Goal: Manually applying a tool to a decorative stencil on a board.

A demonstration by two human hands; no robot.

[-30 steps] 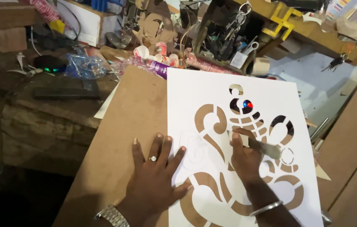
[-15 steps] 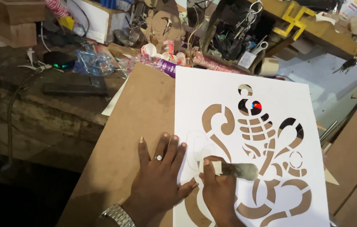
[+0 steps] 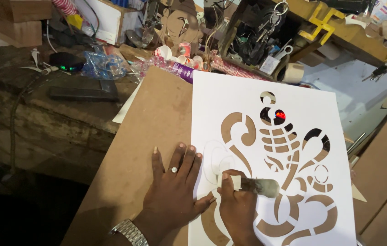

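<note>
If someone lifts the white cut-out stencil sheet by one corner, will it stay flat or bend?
The white stencil sheet would probably bend and droop: it looks thin and lies flat on the brown board. Its many cut-outs leave narrow strips, which may tear or crease. It seems light and might slide, since the left hand presses flat on its edge.
</note>
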